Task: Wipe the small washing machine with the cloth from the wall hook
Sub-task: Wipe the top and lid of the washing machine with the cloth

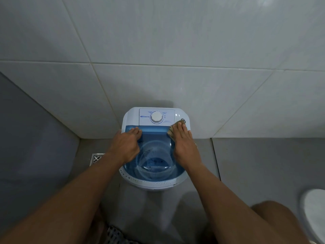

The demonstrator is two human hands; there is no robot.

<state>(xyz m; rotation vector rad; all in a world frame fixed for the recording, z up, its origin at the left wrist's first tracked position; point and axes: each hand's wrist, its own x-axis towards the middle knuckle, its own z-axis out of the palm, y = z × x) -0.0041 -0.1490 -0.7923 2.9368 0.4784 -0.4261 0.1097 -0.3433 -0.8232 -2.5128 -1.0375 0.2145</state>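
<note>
A small white washing machine (131, 113) with a translucent blue lid (154, 138) stands on the floor against the tiled wall. Its white control panel has a round dial (156, 117). My right hand (183, 143) lies flat on a brownish cloth (170, 131) and presses it onto the machine's right rear edge, beside the panel. Most of the cloth is hidden under the fingers. My left hand (127, 143) rests on the lid's left side, its fingers curled over the rear left corner.
A metal floor drain (97, 158) sits left of the machine. A white rounded object (314, 213), maybe a toilet, is at the lower right. My knee (274, 219) shows at the bottom right. Tiled walls close the corner behind.
</note>
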